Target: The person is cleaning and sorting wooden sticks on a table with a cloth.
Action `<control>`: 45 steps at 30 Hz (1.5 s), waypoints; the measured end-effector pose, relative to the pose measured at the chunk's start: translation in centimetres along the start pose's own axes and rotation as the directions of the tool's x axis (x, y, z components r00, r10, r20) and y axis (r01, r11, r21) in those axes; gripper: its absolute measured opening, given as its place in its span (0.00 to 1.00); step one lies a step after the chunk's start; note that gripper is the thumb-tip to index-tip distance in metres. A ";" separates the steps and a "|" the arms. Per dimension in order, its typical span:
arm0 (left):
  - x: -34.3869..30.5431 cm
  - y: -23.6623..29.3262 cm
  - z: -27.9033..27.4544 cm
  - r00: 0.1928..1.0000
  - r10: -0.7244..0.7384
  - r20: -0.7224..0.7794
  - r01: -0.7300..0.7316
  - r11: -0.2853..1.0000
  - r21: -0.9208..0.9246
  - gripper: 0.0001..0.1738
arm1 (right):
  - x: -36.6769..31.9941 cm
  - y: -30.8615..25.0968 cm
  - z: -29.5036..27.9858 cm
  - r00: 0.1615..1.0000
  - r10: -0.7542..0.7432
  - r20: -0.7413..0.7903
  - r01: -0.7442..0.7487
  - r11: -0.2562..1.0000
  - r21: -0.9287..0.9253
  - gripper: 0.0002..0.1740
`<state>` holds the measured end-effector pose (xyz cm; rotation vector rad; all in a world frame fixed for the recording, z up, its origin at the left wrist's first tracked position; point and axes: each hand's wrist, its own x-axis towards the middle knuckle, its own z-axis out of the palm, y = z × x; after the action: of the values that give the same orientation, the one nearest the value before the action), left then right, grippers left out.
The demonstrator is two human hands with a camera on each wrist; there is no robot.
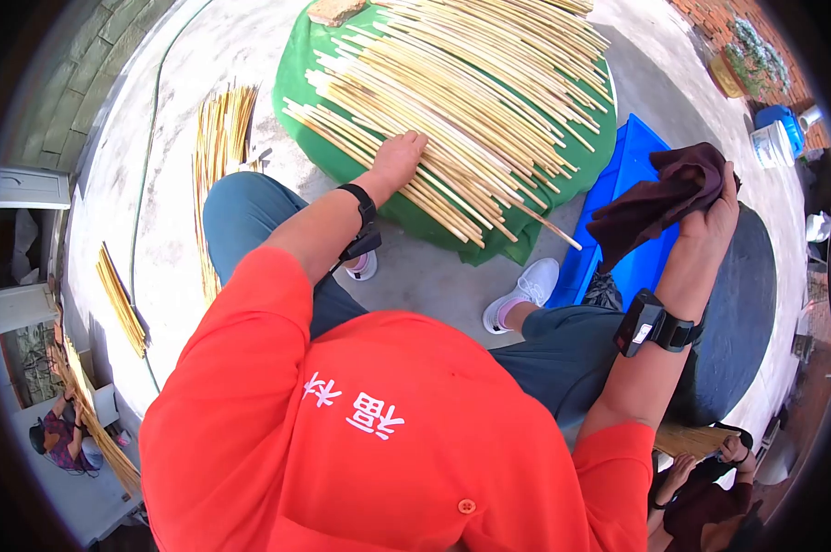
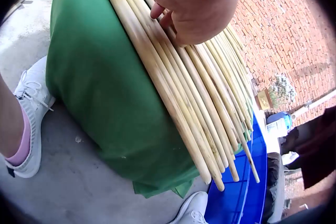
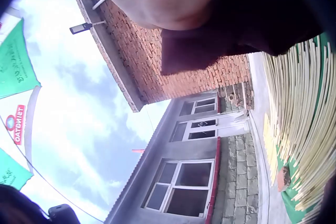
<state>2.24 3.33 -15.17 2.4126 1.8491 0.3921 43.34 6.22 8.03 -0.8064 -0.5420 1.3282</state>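
Observation:
Many long, pale yellow-brown sticks [image 1: 452, 101], like peeled reed canes, lie side by side on a round surface draped with a green cloth [image 1: 296, 69]. My left hand [image 1: 399, 158] is over the near rows; in the left wrist view its curled fingertips [image 2: 167, 20] pinch down among the sticks [image 2: 173, 85]. One stick [image 1: 554, 232] juts out farther than its neighbours at the right end. Off to the right, my right hand [image 1: 717, 213] grips a bunched dark maroon cloth [image 1: 650, 198], raised above a blue plastic crate [image 1: 638, 152]. The cloth hides part of its fingers.
More stick bundles [image 1: 222, 129] lie on the concrete floor at left. A brick [image 1: 335, 11] rests on the green cloth's far edge. Beside my right arm stands a dark round surface [image 1: 742, 304]. Other people [image 1: 66, 437] handle sticks at both lower corners. A potted plant [image 1: 747, 60] stands far right.

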 end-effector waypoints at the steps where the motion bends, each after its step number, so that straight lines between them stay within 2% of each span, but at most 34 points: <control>1: 0.2 -0.2 0.1 1.000 0.015 0.012 -0.015 0.999 0.037 0.15 | -0.8 0.0 0.2 0.999 0.022 0.043 -0.022 1.000 -0.015 0.15; 4: 0.5 -0.6 0.3 1.000 0.020 -0.007 -0.020 0.997 0.077 0.14 | 0.3 1.7 -1.4 0.993 -0.102 -0.052 0.101 0.994 -0.029 0.15; 7: 1.0 -0.7 -0.2 1.000 0.030 -0.010 -0.029 0.994 0.102 0.09 | 2.5 2.0 -3.2 0.997 -0.055 -0.054 0.050 0.995 -0.084 0.14; 8: 1.1 -0.7 -0.7 1.000 0.017 -0.007 -0.016 0.996 0.089 0.09 | 3.1 1.8 -3.6 0.999 -0.054 0.000 0.054 0.994 -0.093 0.13; 11: 1.2 -1.2 -1.6 0.989 0.012 -0.149 -0.004 0.998 0.056 0.08 | 4.2 1.7 -3.6 0.999 -0.044 -0.031 0.041 0.995 -0.091 0.14; 12: 1.1 -1.4 -2.6 0.996 -0.019 -0.083 0.023 0.998 0.055 0.06 | 4.0 1.6 -3.3 0.999 -0.015 0.032 0.018 0.994 -0.105 0.16; 14: 0.8 -2.8 -3.1 0.991 -0.030 -0.131 0.032 0.999 0.011 0.05 | 5.7 1.5 -4.6 0.999 0.022 0.048 -0.016 0.991 -0.129 0.17; 16: 0.4 -4.5 -3.8 0.988 -0.087 -0.130 0.086 0.996 -0.012 0.05 | 4.7 1.9 -3.1 0.995 0.071 0.075 -0.056 0.981 -0.187 0.16; 18: 0.1 -6.4 -4.9 0.979 -0.132 -0.158 0.125 0.991 -0.051 0.08 | 5.4 1.6 -3.6 0.999 0.015 0.043 -0.009 0.991 -0.131 0.15; 20: 0.0 -8.4 -5.9 0.973 -0.227 -0.044 0.227 0.974 -0.010 0.11 | 4.5 1.8 -2.8 0.996 0.006 0.085 0.007 0.988 -0.156 0.13; 21: -0.6 -9.7 -5.5 0.979 -0.182 -0.089 0.180 0.983 -0.021 0.13 | 4.5 2.1 -2.6 0.999 -0.018 0.049 0.025 0.989 -0.146 0.13; 22: -1.3 -9.4 -5.8 0.951 -0.310 -0.001 0.310 0.951 -0.010 0.20 | 4.4 2.3 -2.1 0.999 -0.040 0.020 0.043 0.990 -0.135 0.13; 24: -2.2 -8.3 -5.6 0.934 -0.352 0.064 0.346 0.934 0.091 0.25 | 3.9 2.5 -1.4 0.998 -0.059 0.003 0.058 0.990 -0.131 0.12; 27: -3.2 -6.1 -3.3 0.933 -0.317 0.171 0.303 0.947 0.105 0.32 | 4.9 2.8 -2.0 0.999 -0.051 -0.006 0.050 0.993 -0.110 0.11; 30: -4.5 -2.4 -1.7 0.937 -0.291 0.195 0.282 0.957 0.071 0.35 | 4.5 2.9 -1.8 0.997 -0.070 0.015 0.071 0.995 -0.072 0.09; 31: -4.7 -1.5 -1.4 0.933 -0.278 0.230 0.257 0.959 0.116 0.36 | 4.3 2.9 -1.7 0.998 -0.059 0.004 0.059 0.994 -0.090 0.09; 33: -4.7 -0.9 -0.7 0.949 -0.240 0.206 0.220 0.969 0.117 0.35 | 3.8 2.8 -1.5 0.999 -0.052 0.015 0.053 0.992 -0.116 0.09; 37: -4.0 -1.3 -0.2 0.964 -0.168 0.207 0.142 0.981 0.136 0.36 | 3.1 2.6 -0.7 0.998 -0.066 -0.022 0.064 0.994 -0.086 0.08; 39: -3.6 -2.0 -0.2 0.965 -0.137 0.223 0.110 0.985 0.130 0.36 | 2.0 2.6 0.0 0.990 -0.083 -0.116 0.058 0.978 -0.201 0.15; 44: -2.7 -3.9 0.1 0.965 -0.186 0.187 0.158 0.976 0.152 0.42 | 1.9 2.5 -0.3 0.990 -0.091 -0.105 0.065 0.971 -0.228 0.16; 45: -2.6 -4.1 0.0 0.958 -0.220 0.185 0.193 0.969 0.157 0.42 | 2.2 2.5 -0.7 0.996 -0.061 -0.070 0.049 0.986 -0.157 0.12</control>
<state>-2.27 1.95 -16.51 2.2085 2.0674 0.0036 42.70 8.30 5.48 -0.9590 -0.6095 1.2106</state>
